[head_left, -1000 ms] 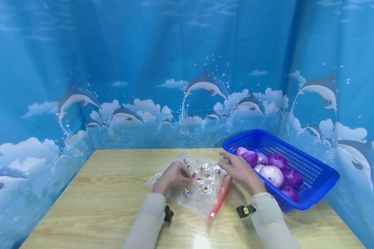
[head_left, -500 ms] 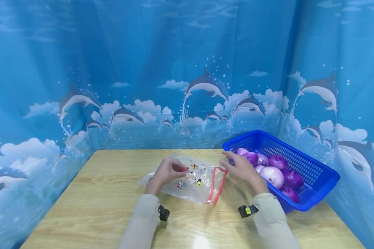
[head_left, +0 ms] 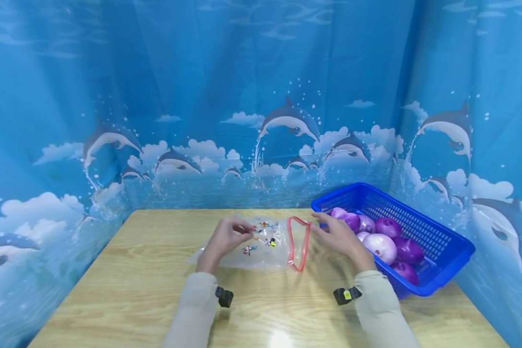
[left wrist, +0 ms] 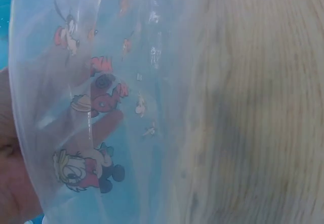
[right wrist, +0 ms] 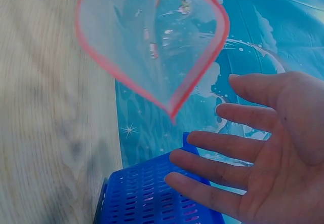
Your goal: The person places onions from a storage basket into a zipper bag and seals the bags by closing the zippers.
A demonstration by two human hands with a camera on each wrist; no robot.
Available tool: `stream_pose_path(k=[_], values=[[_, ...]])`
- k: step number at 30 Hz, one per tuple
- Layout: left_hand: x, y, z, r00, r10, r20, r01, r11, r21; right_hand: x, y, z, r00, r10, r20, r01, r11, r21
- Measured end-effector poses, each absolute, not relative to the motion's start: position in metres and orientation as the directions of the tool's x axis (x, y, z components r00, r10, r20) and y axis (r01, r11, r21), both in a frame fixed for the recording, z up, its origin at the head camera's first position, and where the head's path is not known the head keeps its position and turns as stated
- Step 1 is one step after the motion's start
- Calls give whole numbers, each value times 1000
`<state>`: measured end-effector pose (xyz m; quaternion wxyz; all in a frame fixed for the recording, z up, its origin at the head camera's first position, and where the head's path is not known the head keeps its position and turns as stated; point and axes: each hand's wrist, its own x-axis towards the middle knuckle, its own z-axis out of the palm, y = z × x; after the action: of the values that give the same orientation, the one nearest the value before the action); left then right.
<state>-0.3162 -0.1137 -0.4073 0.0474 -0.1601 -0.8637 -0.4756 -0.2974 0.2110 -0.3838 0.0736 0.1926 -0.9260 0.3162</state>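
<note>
A clear plastic zip bag [head_left: 261, 256] printed with small cartoon figures hangs over the table, its red-edged mouth [head_left: 290, 241] spread apart and facing right. My left hand [head_left: 226, 238] pinches the bag's upper side between thumb and fingers. Through the see-through plastic [left wrist: 152, 173], the left wrist view shows the fingers of that hand [left wrist: 12, 178]. My right hand [head_left: 337, 238] is beside the mouth, its fingers spread and nothing in its grasp. In the right wrist view, the open right palm [right wrist: 283, 148] faces the red rim [right wrist: 202, 69], with a gap between them.
A blue perforated basket [head_left: 443, 241] stands at the right of the wooden table [head_left: 126, 285], behind my right forearm. It holds several purple onions [head_left: 409, 249] and a paler one [head_left: 379, 246]. A blue dolphin-print curtain [head_left: 209, 96] hangs along the back and sides.
My left hand has moved left and slightly up, drawing the bag with it. The bag's red mouth has lifted and spread wider. The right hand has barely shifted.
</note>
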Motion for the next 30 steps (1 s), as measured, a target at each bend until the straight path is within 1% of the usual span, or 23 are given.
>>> stream_pose_path(k=[8,13,16,21,26,30], values=[[-312,-117,-396,-940,147,308,339,511,790,-301,210,-386,-918,-304,253,-396,692,-604],[-309,-120,-394,-922,125,366,377,500,779,-304,206,-388,-933,-287,216,-355,643,-679],[-307,-120,-392,-915,115,386,391,482,784,-308,203,-391,-947,-277,163,-298,571,-765],[-304,-121,-390,-907,100,408,405,472,783,-312,200,-397,-956,-286,59,-174,396,-902],[-302,-121,-391,-904,85,418,407,466,786,-314,195,-402,-949,-316,22,-116,283,-952],[-301,-121,-391,-905,84,416,406,457,792,-314,191,-403,-950,-313,7,-90,254,-963]])
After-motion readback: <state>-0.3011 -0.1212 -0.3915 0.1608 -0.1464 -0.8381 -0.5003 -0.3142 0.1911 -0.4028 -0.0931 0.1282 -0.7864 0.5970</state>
